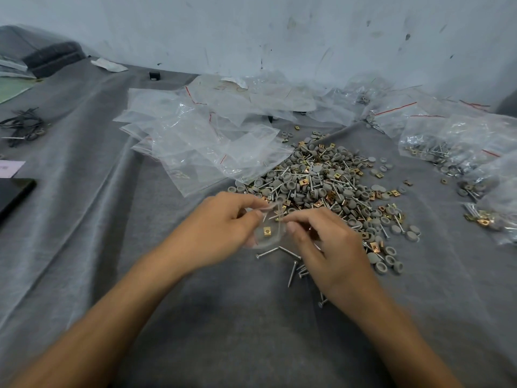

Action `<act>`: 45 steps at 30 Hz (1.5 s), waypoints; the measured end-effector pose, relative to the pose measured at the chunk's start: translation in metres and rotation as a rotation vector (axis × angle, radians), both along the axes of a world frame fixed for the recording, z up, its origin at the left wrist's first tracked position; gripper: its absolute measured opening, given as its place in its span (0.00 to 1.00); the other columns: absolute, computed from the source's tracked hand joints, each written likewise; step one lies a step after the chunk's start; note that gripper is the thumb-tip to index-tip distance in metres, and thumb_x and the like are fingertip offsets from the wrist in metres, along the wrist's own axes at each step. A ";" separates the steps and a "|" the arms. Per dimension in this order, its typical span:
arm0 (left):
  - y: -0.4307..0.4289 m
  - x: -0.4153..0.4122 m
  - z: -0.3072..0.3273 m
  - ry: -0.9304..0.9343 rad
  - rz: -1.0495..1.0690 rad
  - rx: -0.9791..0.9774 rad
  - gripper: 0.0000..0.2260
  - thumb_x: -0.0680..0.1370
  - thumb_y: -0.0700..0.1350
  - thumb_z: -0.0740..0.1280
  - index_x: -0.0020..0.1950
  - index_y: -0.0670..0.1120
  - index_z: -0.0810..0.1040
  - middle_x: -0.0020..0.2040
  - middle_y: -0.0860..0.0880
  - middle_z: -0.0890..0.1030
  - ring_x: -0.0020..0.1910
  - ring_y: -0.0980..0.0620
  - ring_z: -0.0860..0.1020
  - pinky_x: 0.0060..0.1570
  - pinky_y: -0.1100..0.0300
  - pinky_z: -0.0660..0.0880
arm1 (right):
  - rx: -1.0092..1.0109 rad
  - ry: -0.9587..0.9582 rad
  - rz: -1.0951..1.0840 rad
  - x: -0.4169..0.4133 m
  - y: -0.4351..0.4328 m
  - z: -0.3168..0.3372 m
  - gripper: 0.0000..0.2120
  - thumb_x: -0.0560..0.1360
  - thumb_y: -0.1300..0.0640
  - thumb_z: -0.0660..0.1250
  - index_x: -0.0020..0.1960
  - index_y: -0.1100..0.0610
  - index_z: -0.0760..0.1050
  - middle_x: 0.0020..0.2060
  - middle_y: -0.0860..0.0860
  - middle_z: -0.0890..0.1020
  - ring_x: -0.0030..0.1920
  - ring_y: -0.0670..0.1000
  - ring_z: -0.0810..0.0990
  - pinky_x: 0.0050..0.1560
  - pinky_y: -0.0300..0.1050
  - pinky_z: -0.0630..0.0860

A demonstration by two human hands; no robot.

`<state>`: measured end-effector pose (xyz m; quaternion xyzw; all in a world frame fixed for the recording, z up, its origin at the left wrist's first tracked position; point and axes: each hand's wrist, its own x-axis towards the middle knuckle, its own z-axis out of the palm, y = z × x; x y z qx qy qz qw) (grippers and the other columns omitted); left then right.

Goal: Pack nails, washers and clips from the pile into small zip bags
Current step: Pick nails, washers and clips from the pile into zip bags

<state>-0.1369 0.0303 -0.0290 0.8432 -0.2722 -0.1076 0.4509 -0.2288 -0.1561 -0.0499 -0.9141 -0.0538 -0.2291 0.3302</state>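
Note:
A pile [327, 183] of grey washers, silver nails and brass clips lies on the grey cloth ahead of me. My left hand [223, 222] pinches the mouth of a small clear zip bag [267, 233], which holds one brass clip [267, 231]. My right hand [321, 247] pinches the bag's other lip with thumb and forefinger, and a nail tip shows at the opening. Several loose nails [291, 261] lie on the cloth just below the bag, partly hidden under my right hand.
Empty clear zip bags [201, 138] are heaped at the back left of the pile. Filled bags [447, 147] sit at the right. A dark tablet [14, 191] and black cables [23, 127] lie at the far left. A white wall stands behind.

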 end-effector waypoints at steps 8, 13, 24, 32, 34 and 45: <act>0.020 0.025 0.014 0.151 0.315 -0.284 0.12 0.82 0.37 0.62 0.51 0.48 0.84 0.23 0.53 0.74 0.21 0.60 0.67 0.21 0.70 0.63 | -0.249 0.462 0.171 -0.007 -0.025 0.001 0.22 0.74 0.48 0.68 0.67 0.37 0.71 0.57 0.31 0.68 0.62 0.38 0.64 0.61 0.33 0.62; 0.018 0.024 0.013 0.152 0.281 -0.275 0.12 0.83 0.38 0.62 0.52 0.49 0.84 0.24 0.52 0.75 0.22 0.59 0.67 0.21 0.67 0.63 | -0.317 0.409 0.142 -0.004 -0.014 0.000 0.21 0.78 0.42 0.65 0.70 0.37 0.69 0.56 0.33 0.68 0.61 0.41 0.65 0.64 0.41 0.61; 0.015 0.023 0.008 0.144 0.246 -0.253 0.12 0.82 0.40 0.62 0.50 0.52 0.84 0.26 0.51 0.76 0.25 0.57 0.68 0.23 0.67 0.64 | -0.386 0.302 0.126 -0.001 -0.001 -0.008 0.08 0.82 0.44 0.61 0.57 0.42 0.77 0.52 0.41 0.72 0.57 0.45 0.68 0.60 0.45 0.63; 0.015 0.024 0.008 0.146 0.236 -0.253 0.12 0.83 0.40 0.62 0.51 0.51 0.84 0.26 0.51 0.76 0.24 0.58 0.68 0.23 0.69 0.64 | -0.384 0.279 0.063 -0.003 0.001 -0.010 0.05 0.82 0.47 0.61 0.50 0.47 0.73 0.47 0.41 0.71 0.50 0.44 0.67 0.56 0.42 0.63; 0.015 0.024 0.007 0.145 0.234 -0.252 0.12 0.83 0.40 0.62 0.51 0.51 0.84 0.26 0.51 0.76 0.24 0.58 0.68 0.23 0.69 0.64 | -0.381 0.271 0.057 -0.003 0.002 -0.010 0.05 0.81 0.48 0.61 0.48 0.48 0.73 0.46 0.41 0.72 0.49 0.44 0.67 0.55 0.42 0.64; 0.012 0.018 0.005 0.109 0.158 -0.184 0.11 0.82 0.43 0.63 0.52 0.55 0.84 0.26 0.52 0.78 0.23 0.63 0.69 0.25 0.72 0.64 | -0.171 0.208 -0.003 0.001 -0.010 -0.003 0.05 0.79 0.49 0.60 0.45 0.46 0.69 0.41 0.40 0.74 0.46 0.44 0.70 0.48 0.45 0.67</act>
